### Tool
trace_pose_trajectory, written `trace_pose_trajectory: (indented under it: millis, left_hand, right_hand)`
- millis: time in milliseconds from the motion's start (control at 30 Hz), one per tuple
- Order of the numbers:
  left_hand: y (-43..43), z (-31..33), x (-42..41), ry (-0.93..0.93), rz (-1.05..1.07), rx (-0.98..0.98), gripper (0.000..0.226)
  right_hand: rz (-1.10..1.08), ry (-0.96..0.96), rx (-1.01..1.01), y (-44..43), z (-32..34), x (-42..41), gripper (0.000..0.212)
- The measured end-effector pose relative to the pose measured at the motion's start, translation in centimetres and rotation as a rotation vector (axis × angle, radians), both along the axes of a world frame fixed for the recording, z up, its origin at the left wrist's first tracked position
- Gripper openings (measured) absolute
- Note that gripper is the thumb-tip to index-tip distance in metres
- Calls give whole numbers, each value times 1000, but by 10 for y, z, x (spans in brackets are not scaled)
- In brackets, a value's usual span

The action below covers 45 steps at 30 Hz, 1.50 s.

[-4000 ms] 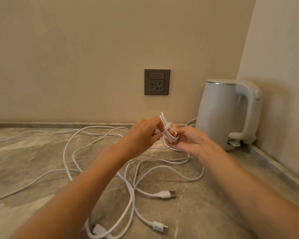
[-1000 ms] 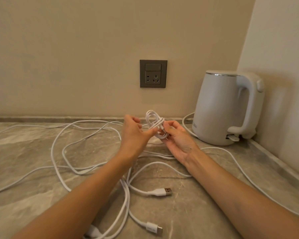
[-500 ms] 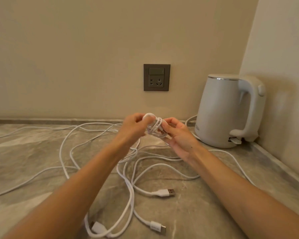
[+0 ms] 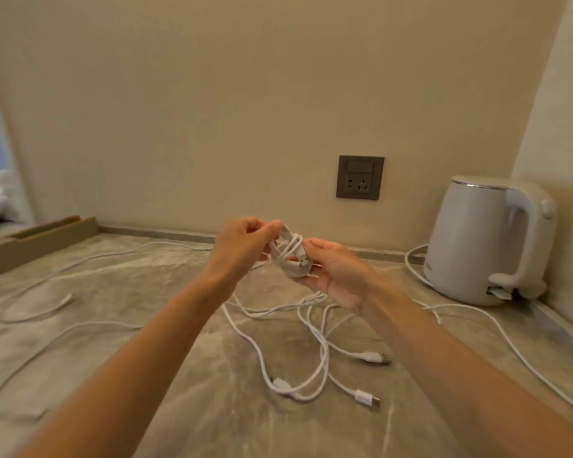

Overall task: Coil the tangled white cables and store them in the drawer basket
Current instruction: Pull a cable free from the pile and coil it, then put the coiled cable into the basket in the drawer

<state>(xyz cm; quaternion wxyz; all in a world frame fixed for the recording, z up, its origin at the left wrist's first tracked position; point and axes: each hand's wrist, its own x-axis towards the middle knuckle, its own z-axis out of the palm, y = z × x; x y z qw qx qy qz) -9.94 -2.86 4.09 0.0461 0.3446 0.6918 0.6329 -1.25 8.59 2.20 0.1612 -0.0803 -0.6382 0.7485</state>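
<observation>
A small coil of white cable hangs in the air between both hands, above the marble counter. My right hand grips the coil from the right, palm up. My left hand pinches a strand at the coil's top left. Below the hands, loose white cables lie tangled on the counter, with a USB-A plug, a second plug and a third connector at their ends. More cable trails off to the left. No drawer basket is in view.
A white electric kettle stands in the right corner, its cord running along the counter. A grey wall socket sits on the back wall. A brown box or tray lies at the far left of the counter.
The view has swung left, so the brown box now shows. The coil in my hands has grown thicker over the frames, and my left hand now pinches its top.
</observation>
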Motion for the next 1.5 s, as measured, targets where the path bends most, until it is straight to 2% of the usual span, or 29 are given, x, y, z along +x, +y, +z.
trace_pose_trajectory:
  millis: [267, 433, 667, 867, 1000, 1133, 1233, 1367, 1433, 1500]
  left_hand:
    - [-151, 9, -7, 15, 293, -75, 25]
    - [-261, -5, -1, -18, 449, -159, 27]
    - [-412, -77, 8, -189, 697, -216, 41]
    - [-501, -162, 21, -413, 851, -278, 34]
    - [-547, -220, 28, -565, 882, -298, 28]
    - [-584, -268, 39, -671, 850, -340, 5]
    - [-599, -298, 42, -746, 844, -451, 10]
    - [-608, -340, 42, -879, 837, -701, 20]
    - [-609, -359, 46, -937, 795, -741, 18]
    - [-608, -371, 51, -968, 777, -803, 5]
  right_hand:
    - [299, -92, -20, -135, 17, -26, 19]
    - [493, -150, 60, -233, -2, -50, 19]
    - [772, -338, 68, -375, -60, -75, 24]
    - [890, -551, 139, -471, -133, -81, 15]
    - [928, -675, 223, -516, -188, -85, 11]
    - [965, -807, 326, -552, -244, -88, 13]
    - [975, -855, 365, -566, -281, -92, 7]
    - [968, -971, 371, -576, -326, -95, 12]
    - [973, -1057, 365, -582, -348, -93, 18]
    - [968, -1123, 368, -586, -365, -88, 29]
